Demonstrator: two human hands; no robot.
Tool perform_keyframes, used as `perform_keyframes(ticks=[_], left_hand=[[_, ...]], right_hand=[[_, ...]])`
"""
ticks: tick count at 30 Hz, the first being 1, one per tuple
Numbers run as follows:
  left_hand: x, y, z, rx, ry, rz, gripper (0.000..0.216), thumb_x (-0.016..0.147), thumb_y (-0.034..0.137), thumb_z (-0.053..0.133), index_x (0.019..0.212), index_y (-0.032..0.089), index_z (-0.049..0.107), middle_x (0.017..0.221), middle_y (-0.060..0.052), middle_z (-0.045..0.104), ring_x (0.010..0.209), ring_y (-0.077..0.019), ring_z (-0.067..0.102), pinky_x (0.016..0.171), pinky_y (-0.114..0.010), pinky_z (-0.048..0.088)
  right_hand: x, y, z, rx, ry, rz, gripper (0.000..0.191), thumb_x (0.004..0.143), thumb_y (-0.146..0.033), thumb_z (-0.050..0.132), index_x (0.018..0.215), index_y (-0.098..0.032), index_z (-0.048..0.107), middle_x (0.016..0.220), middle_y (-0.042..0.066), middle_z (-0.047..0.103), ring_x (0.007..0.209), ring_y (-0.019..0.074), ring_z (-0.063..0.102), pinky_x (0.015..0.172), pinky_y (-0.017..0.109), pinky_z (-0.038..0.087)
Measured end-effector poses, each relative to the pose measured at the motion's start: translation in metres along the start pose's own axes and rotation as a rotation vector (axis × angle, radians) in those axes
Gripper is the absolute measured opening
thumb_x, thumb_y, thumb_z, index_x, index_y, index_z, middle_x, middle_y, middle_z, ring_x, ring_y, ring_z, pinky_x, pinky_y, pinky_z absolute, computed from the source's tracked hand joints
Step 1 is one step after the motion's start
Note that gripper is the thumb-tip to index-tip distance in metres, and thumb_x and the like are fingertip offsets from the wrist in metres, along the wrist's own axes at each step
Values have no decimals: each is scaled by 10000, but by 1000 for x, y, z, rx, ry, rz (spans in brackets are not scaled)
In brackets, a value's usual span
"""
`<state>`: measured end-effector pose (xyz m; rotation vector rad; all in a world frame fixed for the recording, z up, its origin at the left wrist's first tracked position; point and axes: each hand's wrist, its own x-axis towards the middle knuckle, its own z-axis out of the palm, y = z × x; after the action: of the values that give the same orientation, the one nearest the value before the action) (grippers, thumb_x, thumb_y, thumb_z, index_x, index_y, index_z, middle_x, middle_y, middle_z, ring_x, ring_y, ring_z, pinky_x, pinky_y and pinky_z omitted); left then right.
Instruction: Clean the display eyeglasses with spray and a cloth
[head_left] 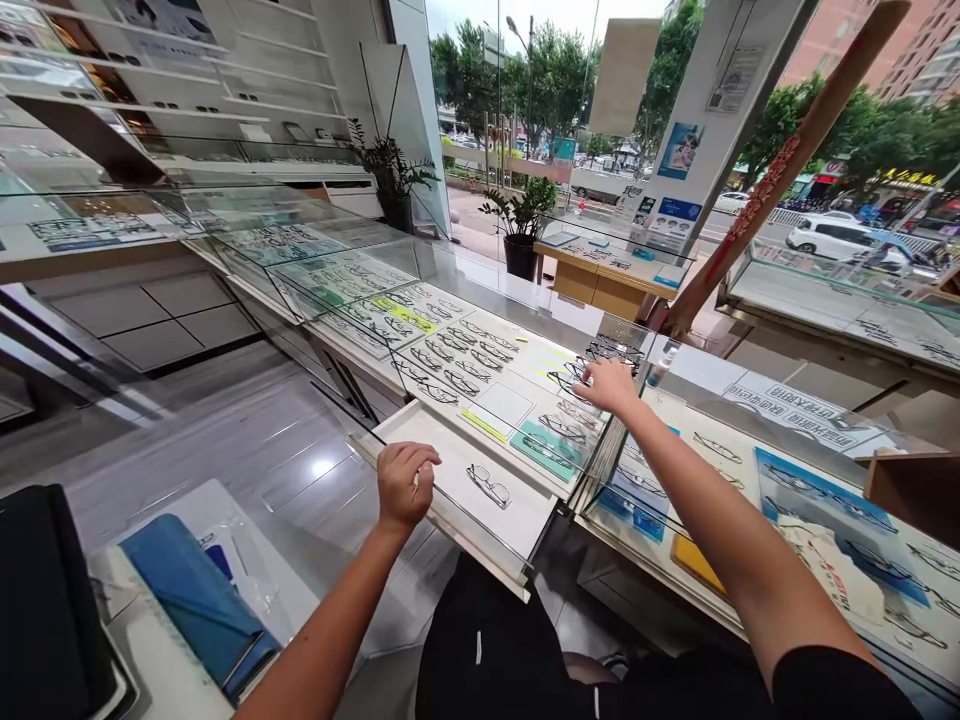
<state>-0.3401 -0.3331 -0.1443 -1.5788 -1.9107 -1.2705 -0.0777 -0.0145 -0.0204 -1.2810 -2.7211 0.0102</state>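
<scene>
My left hand (405, 484) is at the front edge of a pulled-out white display drawer (450, 478), its fingers curled over that edge. Inside the drawer lies one pair of thin-framed eyeglasses (489, 486). Over the far part of the counter, my right hand (611, 387) reaches with bent fingers to a dark pair of eyeglasses (566, 376); its fingertips close on the frame, partly hidden by the hand. Just beyond it sits a cluster of black eyeglasses (613, 346). Rows of eyeglasses (472, 350) lie left of this hand.
A teal display pad (546, 450) with eyeglasses lies behind the drawer. Another glass case (690, 420) adjoins on the right, with a small bottle (661, 364) near its back corner. A blue folder (199, 600) rests at lower left. Potted plants (519, 225) stand by the window.
</scene>
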Motion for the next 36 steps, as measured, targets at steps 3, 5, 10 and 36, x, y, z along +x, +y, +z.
perform_keyframes(ticks=[3,5,10,36], left_hand=[[-3,-3,3,-11,25,25,298,995,279,453,801,243,676,889,-65,769,905,-286,649,931,-500,438],[-4,-5,4,-23,33,39,303,1000,276,447,800,241,672,885,-70,765,902,-285,646,926,-501,438],[-6,-7,6,-42,76,64,303,1010,272,439,811,241,665,875,-80,754,890,-287,634,909,-502,439],[68,24,-40,-80,-222,-379,384,1055,402,407,869,245,704,931,-25,763,896,-236,682,780,-381,490]], right_hand=[[5,-5,2,19,4,33,294,936,-500,647,974,-222,736,1167,123,695,1131,327,561,985,451,396],[8,-8,3,30,6,43,245,923,-459,660,960,-229,737,1169,113,690,1136,318,556,993,444,391],[9,-11,5,38,3,106,234,885,-451,693,936,-226,738,1167,119,670,1147,329,544,998,458,380],[-70,-117,-22,642,-111,-182,111,805,-225,675,706,-225,624,955,23,703,982,224,620,844,318,430]])
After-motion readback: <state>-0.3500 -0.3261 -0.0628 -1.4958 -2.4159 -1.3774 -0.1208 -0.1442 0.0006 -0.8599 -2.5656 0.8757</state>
